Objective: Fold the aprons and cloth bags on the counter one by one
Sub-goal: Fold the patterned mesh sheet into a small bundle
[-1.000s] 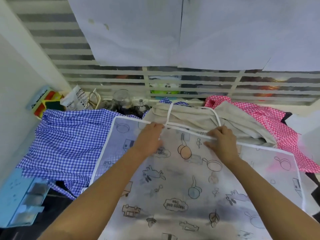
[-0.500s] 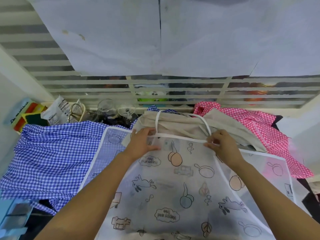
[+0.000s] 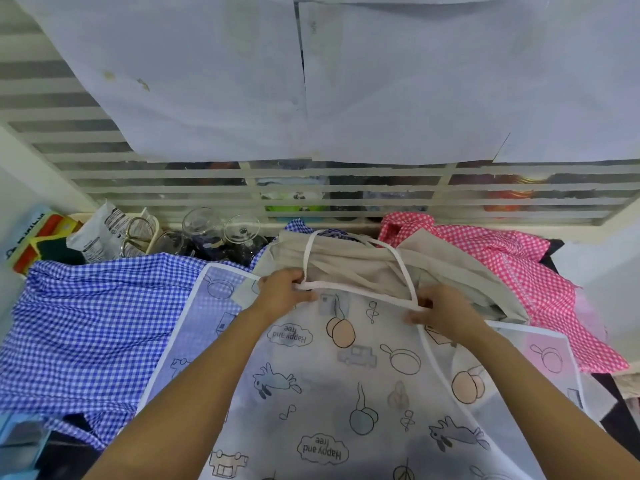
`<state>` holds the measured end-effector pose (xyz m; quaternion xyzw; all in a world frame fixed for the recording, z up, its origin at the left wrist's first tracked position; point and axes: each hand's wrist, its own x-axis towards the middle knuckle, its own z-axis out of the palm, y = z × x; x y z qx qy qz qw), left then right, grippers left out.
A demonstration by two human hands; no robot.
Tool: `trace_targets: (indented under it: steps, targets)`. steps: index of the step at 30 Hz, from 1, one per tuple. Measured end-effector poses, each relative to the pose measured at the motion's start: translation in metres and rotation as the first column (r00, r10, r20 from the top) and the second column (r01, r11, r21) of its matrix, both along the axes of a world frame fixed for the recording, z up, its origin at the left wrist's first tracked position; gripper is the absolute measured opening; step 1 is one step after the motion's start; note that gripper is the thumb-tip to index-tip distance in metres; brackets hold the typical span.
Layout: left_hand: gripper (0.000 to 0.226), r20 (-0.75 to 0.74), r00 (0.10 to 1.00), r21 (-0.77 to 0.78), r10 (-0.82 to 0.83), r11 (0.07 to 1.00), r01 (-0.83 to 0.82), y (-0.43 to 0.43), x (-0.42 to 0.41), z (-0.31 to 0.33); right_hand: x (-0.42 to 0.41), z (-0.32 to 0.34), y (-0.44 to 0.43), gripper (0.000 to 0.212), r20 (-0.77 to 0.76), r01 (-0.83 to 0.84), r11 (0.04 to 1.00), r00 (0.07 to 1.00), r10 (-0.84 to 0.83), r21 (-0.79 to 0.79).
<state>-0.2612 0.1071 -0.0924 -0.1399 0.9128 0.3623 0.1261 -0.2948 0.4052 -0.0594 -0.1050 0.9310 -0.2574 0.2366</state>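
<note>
First fold in hand: your left hand [image 3: 284, 294] and right hand [image 3: 441, 311] pinch the top corners of the translucent cartoon-printed plastic apron [image 3: 329, 382]; next, likely tuck inward the white neck loop [image 3: 398, 268] beyond them.

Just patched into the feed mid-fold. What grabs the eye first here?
A white cartoon-printed apron is spread across the centre of the view, with the left hand and right hand pinching its top edge where the white neck strap loops away over a beige cloth bag. A blue gingham apron lies to its left, a pink gingham apron to its right.
</note>
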Motion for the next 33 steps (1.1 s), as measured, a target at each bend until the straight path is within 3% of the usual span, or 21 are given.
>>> trace_targets:
  steps: [4,9,12,14,16,17,19,21,23,26,28,30,31,33]
  targets:
    - [0.024,-0.055,0.998,0.045,-0.009,0.999,0.012,-0.01,0.001,0.038,-0.004,0.037,0.002,0.009,-0.051,-0.038,0.999,0.998,0.04,0.029]
    - [0.012,-0.253,0.967,0.009,0.032,0.999,-0.031,-0.028,-0.017,0.104,-0.037,0.117,-0.013,0.01,-0.171,-0.063,0.998,0.983,0.06,-0.017]
    - [0.016,-0.358,0.929,-0.121,0.094,0.982,-0.146,-0.03,-0.04,0.12,-0.076,0.143,-0.033,0.013,-0.315,-0.099,0.994,0.943,0.105,0.034]
    - [0.023,-0.464,0.87,-0.288,0.17,0.899,-0.329,-0.027,-0.054,0.122,-0.105,0.147,-0.05,0.02,-0.37,-0.11,0.988,0.918,0.142,0.107]
    - [0.042,-0.595,0.796,-0.449,0.108,0.776,-0.442,-0.012,-0.055,0.123,-0.131,0.142,-0.062,0.012,-0.413,-0.116,0.965,0.887,0.208,0.237]
    - [0.045,-0.601,0.798,-0.475,0.051,0.78,-0.408,0.003,-0.051,0.119,-0.141,0.137,-0.068,0.013,-0.422,-0.111,0.947,0.875,0.237,0.301]
    - [0.044,-0.47,0.876,-0.47,-0.11,0.871,-0.142,0.045,-0.028,0.102,-0.151,0.127,-0.075,0.018,-0.438,-0.085,0.915,0.858,0.268,0.393]
    - [0.054,-0.31,0.913,-0.475,-0.267,0.875,0.094,0.086,0.004,0.066,-0.146,0.115,-0.081,0.016,-0.488,-0.07,0.907,0.824,0.287,0.415]
    - [0.077,-0.202,0.93,-0.493,-0.307,0.853,0.174,0.106,0.027,0.026,-0.132,0.098,-0.081,0.021,-0.57,-0.051,0.94,0.784,0.247,0.337]
    - [0.094,0.043,0.948,-0.455,-0.316,0.838,0.3,0.101,0.032,-0.019,-0.088,0.067,-0.07,0.054,-0.665,-0.034,0.996,0.742,0.08,0.083]
    - [0.096,0.021,0.938,-0.464,-0.347,0.827,0.316,0.098,0.03,-0.023,-0.049,0.041,-0.058,0.061,-0.692,-0.059,0.996,0.722,-0.005,-0.068]
    - [0.1,0.016,0.935,-0.45,-0.355,0.832,0.323,0.095,0.029,-0.026,-0.011,0.01,-0.04,0.057,-0.724,-0.137,0.99,0.687,0.065,-0.041]
    - [0.101,0.018,0.936,-0.457,-0.351,0.83,0.32,0.094,0.03,-0.027,0.004,-0.006,-0.029,0.057,-0.702,-0.152,0.988,0.706,0.096,-0.018]
    - [0.106,-0.023,0.94,-0.528,-0.34,0.803,0.278,0.093,0.032,-0.028,0.022,-0.029,0.002,0.055,-0.603,-0.059,0.994,0.797,-0.006,-0.088]
